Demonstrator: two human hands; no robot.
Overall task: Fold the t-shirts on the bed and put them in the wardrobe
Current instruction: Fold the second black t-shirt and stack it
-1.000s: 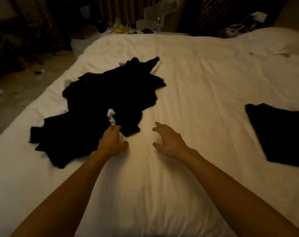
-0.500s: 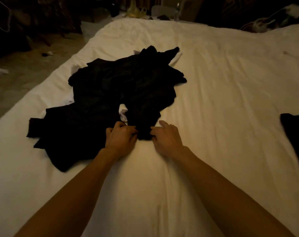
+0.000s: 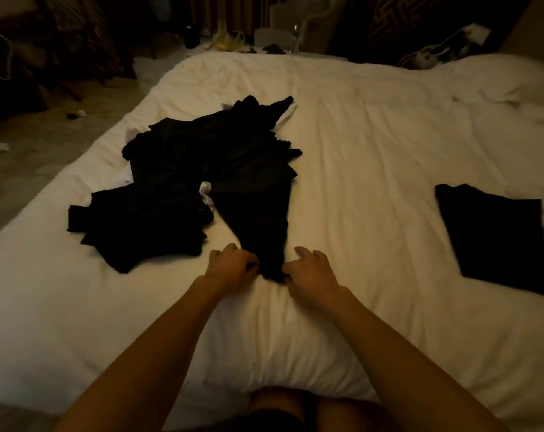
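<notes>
Black t-shirt (image 3: 254, 219): left hand (image 3: 231, 267) and right hand (image 3: 313, 272) pinch its near edge, bare bed (image 3: 367, 198) rightward.

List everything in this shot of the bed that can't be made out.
All in the head view:
- Pile of black shirts: the dim light merges them, so they can't be counted.
- Left hand and right hand grip the black shirt, and its fabric hides their fingertips.
- Dark garment at right: cut off by the frame edge.
- Wardrobe: not in view.
- Clutter beyond the bed: too dark and small to name.
</notes>
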